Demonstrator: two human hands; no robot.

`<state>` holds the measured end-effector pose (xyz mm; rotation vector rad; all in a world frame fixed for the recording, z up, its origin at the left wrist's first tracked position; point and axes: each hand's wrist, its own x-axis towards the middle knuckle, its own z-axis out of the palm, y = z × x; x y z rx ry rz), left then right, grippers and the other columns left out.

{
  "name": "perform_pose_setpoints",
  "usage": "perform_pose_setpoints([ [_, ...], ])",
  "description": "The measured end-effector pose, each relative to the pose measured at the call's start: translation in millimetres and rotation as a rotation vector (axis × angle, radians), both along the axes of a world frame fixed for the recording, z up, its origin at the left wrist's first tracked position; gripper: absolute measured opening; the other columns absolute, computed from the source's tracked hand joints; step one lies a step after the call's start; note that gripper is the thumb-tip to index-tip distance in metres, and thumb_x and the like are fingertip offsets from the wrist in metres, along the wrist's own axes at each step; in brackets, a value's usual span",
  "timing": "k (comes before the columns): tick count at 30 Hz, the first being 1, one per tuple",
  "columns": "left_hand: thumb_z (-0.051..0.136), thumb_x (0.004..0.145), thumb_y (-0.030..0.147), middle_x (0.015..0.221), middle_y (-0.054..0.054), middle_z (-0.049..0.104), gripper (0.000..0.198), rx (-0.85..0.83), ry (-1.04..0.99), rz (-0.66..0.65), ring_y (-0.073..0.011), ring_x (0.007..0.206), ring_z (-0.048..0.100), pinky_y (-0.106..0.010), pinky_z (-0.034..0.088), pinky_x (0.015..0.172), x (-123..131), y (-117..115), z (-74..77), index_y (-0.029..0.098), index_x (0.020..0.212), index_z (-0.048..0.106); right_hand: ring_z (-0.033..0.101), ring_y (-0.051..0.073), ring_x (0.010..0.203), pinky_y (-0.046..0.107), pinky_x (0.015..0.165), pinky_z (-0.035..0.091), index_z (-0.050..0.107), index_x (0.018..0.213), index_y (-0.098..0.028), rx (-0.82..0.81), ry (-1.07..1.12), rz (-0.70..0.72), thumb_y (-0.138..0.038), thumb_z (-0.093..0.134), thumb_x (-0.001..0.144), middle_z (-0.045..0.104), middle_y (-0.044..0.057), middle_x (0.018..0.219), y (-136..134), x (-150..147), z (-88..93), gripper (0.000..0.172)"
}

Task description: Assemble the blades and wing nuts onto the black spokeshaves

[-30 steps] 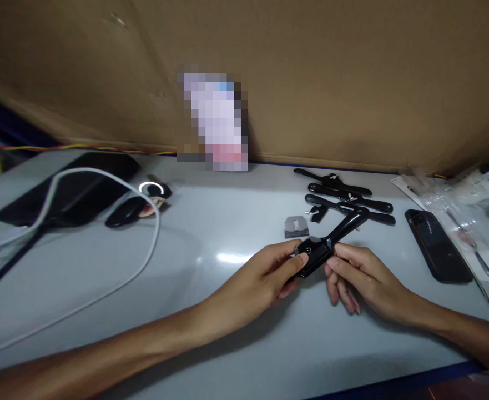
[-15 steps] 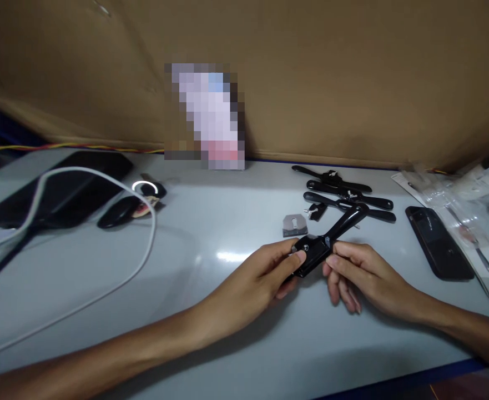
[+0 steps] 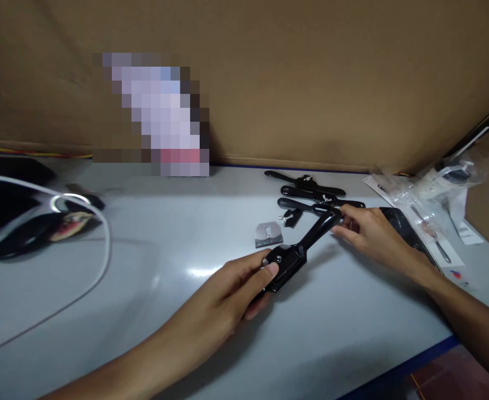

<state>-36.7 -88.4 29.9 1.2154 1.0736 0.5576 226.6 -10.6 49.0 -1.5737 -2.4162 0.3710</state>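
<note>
My left hand [image 3: 236, 286] grips a black metal spokeshave [image 3: 286, 268] by its body, thumb on the flat face near a small screw. One handle of it points up and away to the right. At that handle's end, my right hand [image 3: 364, 225] is low by the table, fingers curled toward the thumb; whatever lies between them is hidden. It partly covers the nearest resting spokeshave [image 3: 296, 205]. Beyond that rest a second spokeshave [image 3: 298, 193] and a third [image 3: 325, 186]. A grey slotted blade [image 3: 268, 233] and a small black cap with a thumbscrew [image 3: 292, 218] lie close by.
A black phone [image 3: 398, 222] lies partly behind my right forearm, beside plastic-bagged packages [image 3: 429, 211]. On the left are a white cable [image 3: 109, 244], a dark mouse-like object [image 3: 28, 236] and a black slab [image 3: 11, 186]. A cardboard wall [image 3: 311, 83] stands behind, with a pixelated item [image 3: 161, 116] against it.
My right hand has left the held spokeshave's body and reached away toward the resting spokeshaves. My left hand keeps its hold. The view has shifted to the right.
</note>
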Motion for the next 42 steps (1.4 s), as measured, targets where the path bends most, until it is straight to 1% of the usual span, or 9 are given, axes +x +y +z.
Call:
perform_pose_setpoints([
  [6, 0.049, 0.096, 0.055, 0.062, 0.006, 0.040, 0.040, 0.107, -0.037, -0.016, -0.0101, 0.056, 0.034, -0.020, 0.026, 0.047, 1, -1, 1.3, 0.022, 0.075, 0.042, 0.061, 0.021, 0.075, 0.031, 0.067, 0.037, 0.063, 0.084, -0.020, 0.017, -0.026, 0.020, -0.024, 0.059, 0.095, 0.070, 0.005, 0.084, 1, -3, -9.5, 0.012],
  [9, 0.047, 0.097, 0.053, 0.061, 0.007, 0.040, 0.038, 0.117, -0.023, -0.022, -0.0095, 0.053, 0.032, -0.020, 0.025, 0.046, 1, 0, 3.5, 0.022, 0.075, 0.043, 0.058, 0.020, 0.070, 0.031, 0.064, 0.036, 0.060, 0.082, -0.020, -0.035, 0.005, 0.044, -0.024, 0.061, 0.093, 0.066, 0.004, 0.078, 5, 0, -11.6, 0.012],
  [15, 0.049, 0.096, 0.055, 0.056, 0.009, 0.038, 0.040, 0.087, -0.041, -0.041, -0.0082, 0.045, 0.028, -0.021, 0.021, 0.042, 2, 1, 5.9, 0.023, 0.073, 0.040, 0.051, 0.014, 0.061, 0.028, 0.059, 0.036, 0.061, 0.077, -0.019, -0.110, 0.082, 0.086, -0.024, 0.065, 0.088, 0.062, -0.001, 0.069, 8, 2, -10.4, 0.013],
  [21, 0.052, 0.095, 0.056, 0.056, 0.009, 0.039, 0.038, 0.007, -0.062, -0.021, -0.0079, 0.042, 0.026, -0.021, 0.018, 0.040, 1, 1, 7.9, 0.023, 0.077, 0.044, 0.056, 0.013, 0.061, 0.026, 0.059, 0.040, 0.063, 0.076, -0.020, -0.139, 0.118, 0.167, -0.022, 0.068, 0.086, 0.066, 0.000, 0.069, 7, 6, 0.4, 0.011],
  [23, 0.052, 0.095, 0.056, 0.056, 0.009, 0.039, 0.038, -0.012, -0.055, -0.020, -0.0079, 0.042, 0.027, -0.021, 0.017, 0.039, 1, 2, 8.8, 0.024, 0.077, 0.043, 0.055, 0.012, 0.057, 0.024, 0.056, 0.040, 0.062, 0.075, -0.020, -0.222, 0.145, 0.183, -0.023, 0.069, 0.086, 0.063, -0.003, 0.063, 5, 10, 9.4, 0.013],
  [28, 0.049, 0.097, 0.050, 0.055, 0.009, 0.041, 0.034, -0.011, -0.028, -0.030, -0.0074, 0.039, 0.027, -0.021, 0.018, 0.038, 3, 4, 6.9, 0.023, 0.075, 0.042, 0.052, 0.011, 0.047, 0.021, 0.043, 0.039, 0.062, 0.077, -0.020, -0.576, 0.328, 0.210, -0.036, 0.075, 0.085, 0.058, -0.005, 0.055, -16, 7, 36.3, 0.022],
  [31, 0.045, 0.098, 0.045, 0.052, 0.010, 0.040, 0.033, -0.009, 0.012, -0.048, -0.0068, 0.036, 0.025, -0.021, 0.020, 0.038, 5, 7, 3.1, 0.023, 0.073, 0.041, 0.053, 0.010, 0.050, 0.021, 0.044, 0.040, 0.063, 0.078, -0.020, -0.432, 0.450, 0.184, -0.036, 0.076, 0.086, 0.061, -0.004, 0.062, -35, -11, 43.2, 0.022],
  [35, 0.045, 0.097, 0.045, 0.051, 0.010, 0.040, 0.033, -0.011, 0.051, -0.082, -0.0073, 0.036, 0.027, -0.021, 0.022, 0.039, 7, 10, -0.1, 0.023, 0.073, 0.043, 0.057, 0.010, 0.059, 0.021, 0.056, 0.043, 0.066, 0.082, -0.021, -0.172, 0.423, 0.259, -0.022, 0.071, 0.089, 0.065, -0.003, 0.069, -50, -38, 39.1, 0.009],
  [42, 0.043, 0.098, 0.046, 0.053, 0.009, 0.041, 0.034, -0.003, 0.097, -0.094, -0.0082, 0.038, 0.030, -0.022, 0.023, 0.041, 7, 11, -1.9, 0.023, 0.074, 0.043, 0.058, 0.011, 0.061, 0.022, 0.056, 0.041, 0.064, 0.083, -0.020, -0.211, 0.368, 0.284, -0.019, 0.065, 0.091, 0.066, -0.003, 0.069, -44, -64, 32.9, 0.008],
])
